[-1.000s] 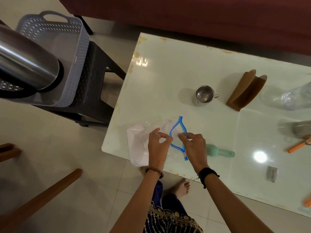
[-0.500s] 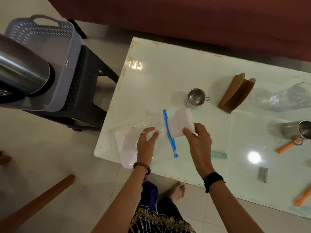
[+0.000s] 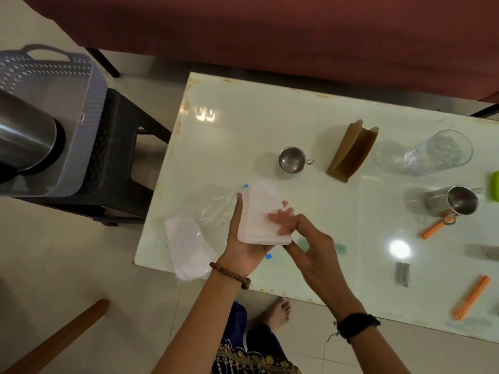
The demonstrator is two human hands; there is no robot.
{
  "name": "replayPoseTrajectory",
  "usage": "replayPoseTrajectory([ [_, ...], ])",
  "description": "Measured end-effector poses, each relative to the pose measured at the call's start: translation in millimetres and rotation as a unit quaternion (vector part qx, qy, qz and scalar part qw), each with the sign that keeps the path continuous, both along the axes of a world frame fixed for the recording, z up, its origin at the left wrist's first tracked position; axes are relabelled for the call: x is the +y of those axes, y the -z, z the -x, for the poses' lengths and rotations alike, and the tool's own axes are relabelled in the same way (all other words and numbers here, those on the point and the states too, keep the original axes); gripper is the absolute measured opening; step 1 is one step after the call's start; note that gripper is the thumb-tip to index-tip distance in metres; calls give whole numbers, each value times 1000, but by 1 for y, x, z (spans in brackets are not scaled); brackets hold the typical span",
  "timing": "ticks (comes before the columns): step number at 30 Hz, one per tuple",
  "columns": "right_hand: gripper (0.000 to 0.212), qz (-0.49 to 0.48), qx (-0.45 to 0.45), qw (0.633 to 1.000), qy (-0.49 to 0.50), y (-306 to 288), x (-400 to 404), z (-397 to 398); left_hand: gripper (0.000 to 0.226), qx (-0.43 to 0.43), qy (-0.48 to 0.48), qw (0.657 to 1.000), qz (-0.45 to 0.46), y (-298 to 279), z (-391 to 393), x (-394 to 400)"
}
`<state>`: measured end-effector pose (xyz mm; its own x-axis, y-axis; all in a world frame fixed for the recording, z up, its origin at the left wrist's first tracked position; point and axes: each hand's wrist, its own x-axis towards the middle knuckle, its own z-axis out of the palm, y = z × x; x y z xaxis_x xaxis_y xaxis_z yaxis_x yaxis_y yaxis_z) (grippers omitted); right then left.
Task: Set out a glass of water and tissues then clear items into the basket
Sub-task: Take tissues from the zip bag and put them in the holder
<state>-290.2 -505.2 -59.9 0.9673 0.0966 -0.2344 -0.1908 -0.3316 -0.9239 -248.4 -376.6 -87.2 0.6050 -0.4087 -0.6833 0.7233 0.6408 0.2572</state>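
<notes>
Cradling a tissue stack (image 3: 260, 214), both hands: left (image 3: 240, 244), right (image 3: 305, 238).

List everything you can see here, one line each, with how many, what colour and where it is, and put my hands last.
tissue stack: 1, white, held over the table's near left part
zip bag: 1, clear with blue seal, more tissues inside, left near edge
table: 1, glossy white, centre
small steel cup: 1, silver, mid table
napkin holder: 1, brown, beside that cup
glass: 1, clear, far right
steel mug: 1, silver, right
orange sticks: 2, right edge
basket: 1, grey, on the dark stool, left
left hand: holds the stack from below
right hand: pinches the stack's right edge
</notes>
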Motion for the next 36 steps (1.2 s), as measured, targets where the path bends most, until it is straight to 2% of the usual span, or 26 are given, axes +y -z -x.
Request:
replayPoseTrajectory([
  [5,38,-19,39,999,-24,-6,-7,5,61,-21,-40,998,-46,-4,-8,-9],
  [9,35,-66,67,995,23,-14,4,2,57,-8,-33,997,-62,-6,-2,-11],
  [15,58,-82,120,986,83,-9,17,-4,31,-38,-10,993,-113,-3,6,-15],
  [20,37,-111,124,979,119,-3,21,-6,43,-54,18,989,-137,-6,8,-21],
  [24,26,-136,133,966,175,-2,15,-5,45,-54,27,991,-123,-9,10,-21],
  [29,21,-200,192,925,260,-7,-6,-17,38,-63,13,990,-124,-11,11,-7],
  [32,25,-209,214,928,221,-7,-19,-25,37,-65,6,993,-94,-13,9,8],
  [36,22,-235,192,939,163,-8,-28,-33,58,-49,-37,998,-6,-13,11,30],
])
